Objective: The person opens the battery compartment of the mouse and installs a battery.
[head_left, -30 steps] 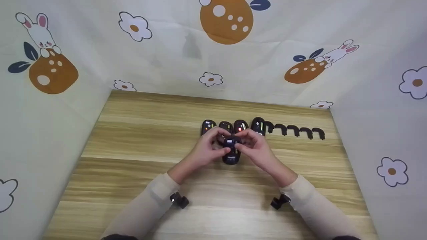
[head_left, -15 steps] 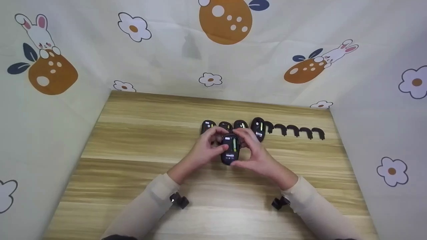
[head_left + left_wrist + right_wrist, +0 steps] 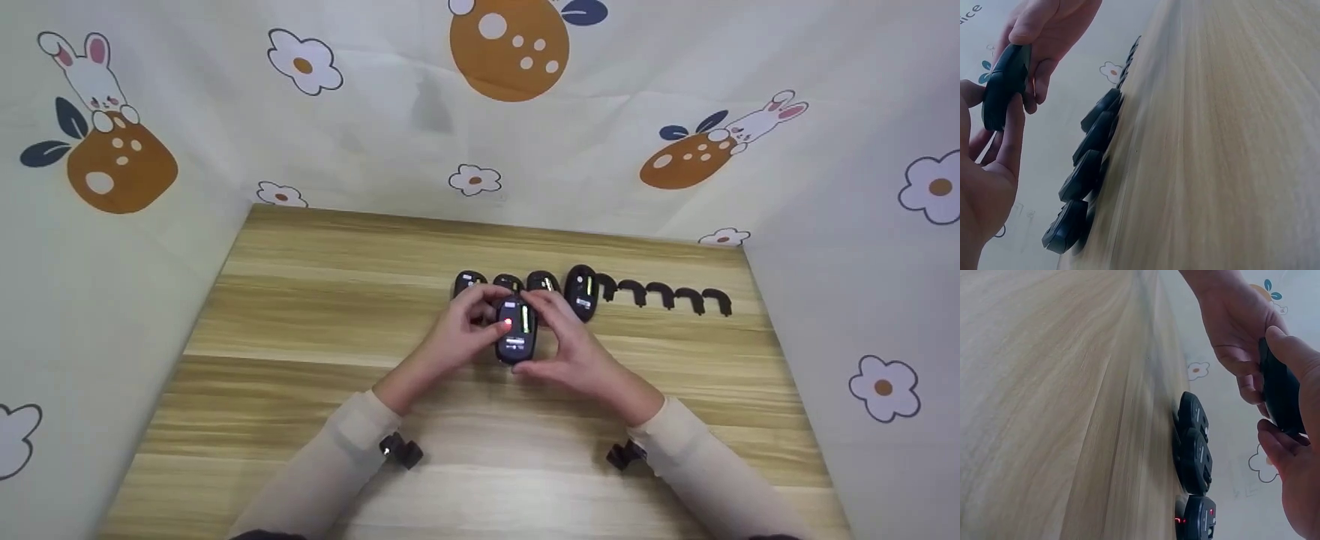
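A black computer mouse (image 3: 516,346) is held above the table with its underside facing up. A yellow-green battery (image 3: 526,319) shows in its slot, and a red light glows by the left thumb tip. My left hand (image 3: 461,330) grips the mouse along its left side. With its thumb at the near end and fingers at the far end, my right hand (image 3: 581,349) holds it too. In the left wrist view the mouse (image 3: 1000,93) appears edge-on between both hands. The right wrist view shows the mouse (image 3: 1282,391) partly covered by the right thumb and fingers.
Several black mice lie underside up in a row behind the hands, the rightmost mouse (image 3: 581,292) showing most fully. To its right runs a row of curved black covers (image 3: 660,294) on the wooden table (image 3: 315,300). Patterned cloth (image 3: 375,135) walls the table's back and sides.
The mouse has turned so its battery slot now shows. My right thumb has moved from the mouse's upper face to its near end. The red light has come into view.
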`<state>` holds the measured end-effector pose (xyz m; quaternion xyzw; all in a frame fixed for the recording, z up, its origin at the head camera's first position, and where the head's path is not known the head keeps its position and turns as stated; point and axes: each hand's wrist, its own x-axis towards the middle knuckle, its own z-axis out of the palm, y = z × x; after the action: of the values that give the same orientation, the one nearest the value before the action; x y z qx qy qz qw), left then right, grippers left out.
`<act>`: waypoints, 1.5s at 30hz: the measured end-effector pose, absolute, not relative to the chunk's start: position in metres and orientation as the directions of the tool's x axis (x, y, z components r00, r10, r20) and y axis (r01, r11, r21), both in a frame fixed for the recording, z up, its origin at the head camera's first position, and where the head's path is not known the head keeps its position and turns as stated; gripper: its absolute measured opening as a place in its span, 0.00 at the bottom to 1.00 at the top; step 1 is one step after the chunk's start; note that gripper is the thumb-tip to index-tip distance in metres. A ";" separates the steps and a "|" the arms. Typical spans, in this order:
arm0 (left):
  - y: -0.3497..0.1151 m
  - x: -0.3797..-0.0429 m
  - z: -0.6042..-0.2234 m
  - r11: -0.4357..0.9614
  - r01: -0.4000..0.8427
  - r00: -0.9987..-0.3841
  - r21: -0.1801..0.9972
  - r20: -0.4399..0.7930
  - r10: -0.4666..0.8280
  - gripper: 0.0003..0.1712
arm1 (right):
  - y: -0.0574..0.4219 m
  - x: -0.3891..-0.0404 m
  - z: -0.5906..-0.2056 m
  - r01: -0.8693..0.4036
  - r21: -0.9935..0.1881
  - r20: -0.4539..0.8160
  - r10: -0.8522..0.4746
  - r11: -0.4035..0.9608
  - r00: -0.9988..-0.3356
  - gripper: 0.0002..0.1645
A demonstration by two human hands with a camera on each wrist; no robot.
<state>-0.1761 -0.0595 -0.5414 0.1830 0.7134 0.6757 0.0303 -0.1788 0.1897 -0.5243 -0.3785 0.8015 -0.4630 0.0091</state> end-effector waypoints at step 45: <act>-0.120 -0.194 -0.539 0.283 0.412 -0.864 0.866 0.274 0.422 0.54 | 0.154 -0.224 -0.514 -0.540 -0.744 0.178 -0.663 0.393 -0.727 0.58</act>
<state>-0.1939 -0.1205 -0.5392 0.2606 0.8008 0.5392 0.0046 -0.2242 0.1541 -0.5140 -0.3619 0.8313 -0.4155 0.0736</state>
